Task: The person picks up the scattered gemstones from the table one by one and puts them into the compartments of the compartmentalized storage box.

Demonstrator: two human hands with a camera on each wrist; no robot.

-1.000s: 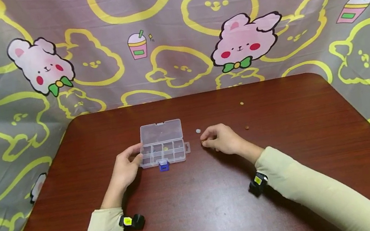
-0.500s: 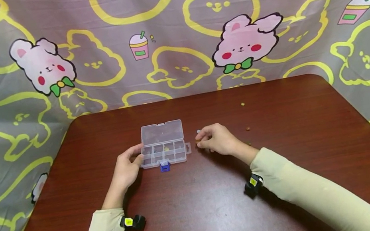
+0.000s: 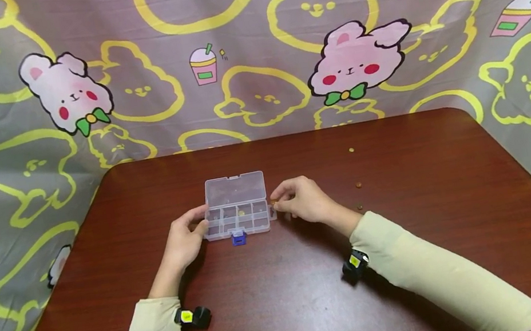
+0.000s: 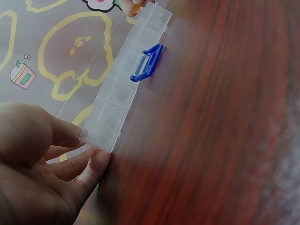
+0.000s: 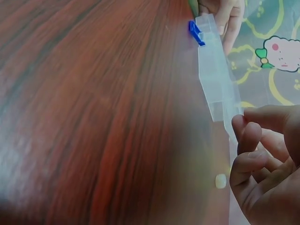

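Note:
A clear plastic compartment box (image 3: 235,189) stands on the table with its lid raised at the back and a blue latch (image 3: 239,239) in front. My left hand (image 3: 188,241) grips its left end; in the left wrist view the thumb (image 4: 99,161) presses the near corner. A small yellow piece (image 3: 242,214) lies in one of the back compartments. Beside the box's right end, my right hand (image 3: 302,201) pinches a small orange bead (image 4: 136,8) between thumb and fingertips. A whitish bead (image 5: 221,181) lies on the table below that hand in the right wrist view.
Off to the right on the brown table (image 3: 287,301) lie a yellowish bead (image 3: 352,150), a brown bead (image 3: 358,185) and a tiny dark bead (image 3: 359,207). A patterned cloth (image 3: 244,30) hangs behind the table's far edge.
My right hand has moved left with the orange bead, from the area near the whitish bead to the box's right end. My left hand keeps its grip on the box.

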